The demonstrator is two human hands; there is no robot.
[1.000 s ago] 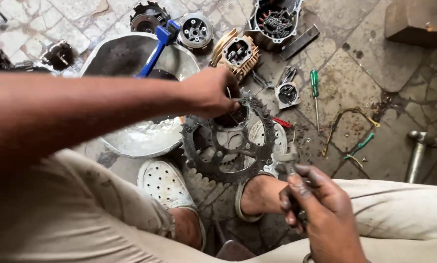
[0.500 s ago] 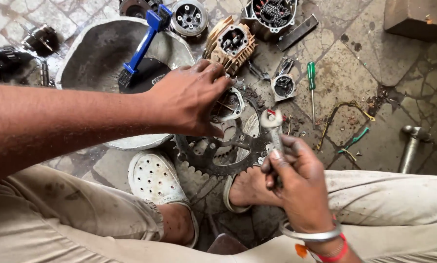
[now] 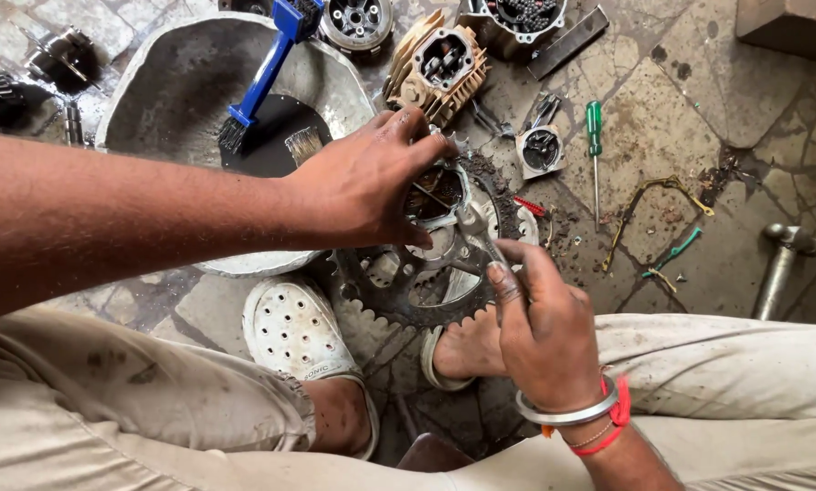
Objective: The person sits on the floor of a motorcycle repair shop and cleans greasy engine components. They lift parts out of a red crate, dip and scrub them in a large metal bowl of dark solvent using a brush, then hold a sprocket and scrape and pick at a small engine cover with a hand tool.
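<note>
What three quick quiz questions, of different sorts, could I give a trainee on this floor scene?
1. True or false: the left hand rests on the hub at the middle of the sprocket.
2. Which tool does the right hand hold against the sprocket: A a hammer, B a wrench, C a paintbrush?
3. Fill in: the blue brush leans in the grey ____.

Key:
1. True.
2. B, a metal wrench; the hammer lies apart on the floor at the right.
3. Basin, over a pool of dark liquid.
</note>
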